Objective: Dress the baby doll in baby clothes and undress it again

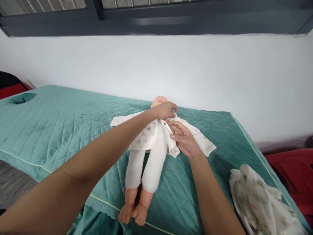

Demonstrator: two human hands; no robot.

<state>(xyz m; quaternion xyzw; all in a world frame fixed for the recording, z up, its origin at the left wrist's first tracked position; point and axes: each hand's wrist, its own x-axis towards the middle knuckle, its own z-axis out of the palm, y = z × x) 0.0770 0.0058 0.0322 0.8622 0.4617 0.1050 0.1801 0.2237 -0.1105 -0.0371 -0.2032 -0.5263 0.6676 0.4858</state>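
Observation:
A baby doll lies on its back, its head away from me and its bare feet toward me. It has white cloth legs and wears a white printed baby jacket whose sleeves spread out to both sides. My left hand reaches across the doll's upper chest, fingers curled at the jacket's right-hand shoulder; its grip is partly hidden. Between the thumb and fingers of my right hand is the jacket's right-hand front edge, folded back. My left forearm covers part of the chest and the left-hand sleeve.
The doll lies on a bed with a green quilted cover, which has a hole at the far left. Crumpled printed cloth lies at the near right corner. Behind stands a white wall under a dark window frame. Red objects flank the bed.

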